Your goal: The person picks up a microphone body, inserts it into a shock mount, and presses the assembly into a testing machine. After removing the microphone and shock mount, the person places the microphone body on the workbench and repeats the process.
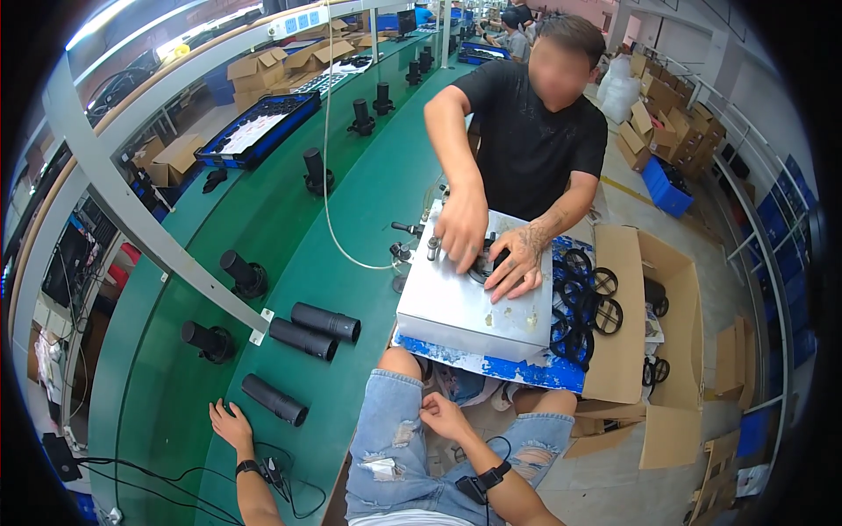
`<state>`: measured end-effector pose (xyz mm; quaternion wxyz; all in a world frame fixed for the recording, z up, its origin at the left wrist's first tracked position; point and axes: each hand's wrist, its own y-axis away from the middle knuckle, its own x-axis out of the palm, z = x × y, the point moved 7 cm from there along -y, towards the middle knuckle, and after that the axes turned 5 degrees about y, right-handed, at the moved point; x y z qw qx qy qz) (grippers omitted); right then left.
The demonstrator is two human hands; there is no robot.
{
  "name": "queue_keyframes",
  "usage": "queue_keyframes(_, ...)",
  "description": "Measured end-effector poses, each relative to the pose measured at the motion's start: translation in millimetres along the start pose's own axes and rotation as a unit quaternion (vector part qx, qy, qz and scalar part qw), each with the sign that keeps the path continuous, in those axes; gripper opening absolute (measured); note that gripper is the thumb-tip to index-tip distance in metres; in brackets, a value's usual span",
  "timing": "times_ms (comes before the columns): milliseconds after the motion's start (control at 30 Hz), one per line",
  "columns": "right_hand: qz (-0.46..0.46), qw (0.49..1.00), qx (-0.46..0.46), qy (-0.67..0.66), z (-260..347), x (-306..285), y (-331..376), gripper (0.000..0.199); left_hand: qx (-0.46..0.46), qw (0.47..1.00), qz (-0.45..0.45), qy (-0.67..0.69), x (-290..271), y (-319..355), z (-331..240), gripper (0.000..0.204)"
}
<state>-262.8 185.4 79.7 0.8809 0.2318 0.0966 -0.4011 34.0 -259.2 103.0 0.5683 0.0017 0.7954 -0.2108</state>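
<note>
My left hand (pixel 231 425) lies on the green work surface (pixel 351 230) with its fingers apart and nothing in them. Just beyond it is a black ribbed tube (pixel 274 399) lying on its side, not touched by the hand. Two more black tubes (pixel 325 321) (pixel 303 339) lie side by side farther off. Over my right thigh rests my right hand (pixel 447 417), its fingers curled together and no object showing in them. Across from me, a co-worker's hands (pixel 463 230) press on a black round part at a metal box fixture (pixel 474 316); that part is mostly covered.
Upright black tubes on round bases (pixel 246 273) line the belt. Black rings (pixel 574 302) are piled beside the fixture, next to an open cardboard box (pixel 671 307). A metal post (pixel 167 250) crosses the left side. Cables (pixel 167 473) run near my left wrist. A blue tray (pixel 259 129) stands farther back.
</note>
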Motion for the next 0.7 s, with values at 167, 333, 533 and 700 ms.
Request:
queue_keyframes(167,-0.004,1.0,-0.001,0.0,-1.9,-0.3,-0.5,0.023,0.005,1.0,-0.005,0.002,-1.3,0.2,-3.0,0.04)
queue_keyframes(333,-0.006,1.0,-0.004,0.006,0.7,-0.9,0.4,0.023,0.006,1.0,-0.005,-0.001,-2.7,0.3,-3.6,0.039)
queue_keyframes(533,-0.006,1.0,-0.006,0.005,-1.3,-0.3,0.1,0.023,0.001,1.0,-0.005,-0.001,-3.0,0.5,-3.2,0.04)
queue_keyframes(700,-0.01,1.0,-0.01,0.011,0.4,-1.5,1.2,0.023,-0.003,1.0,0.0,0.0,-3.4,0.2,-4.1,0.04)
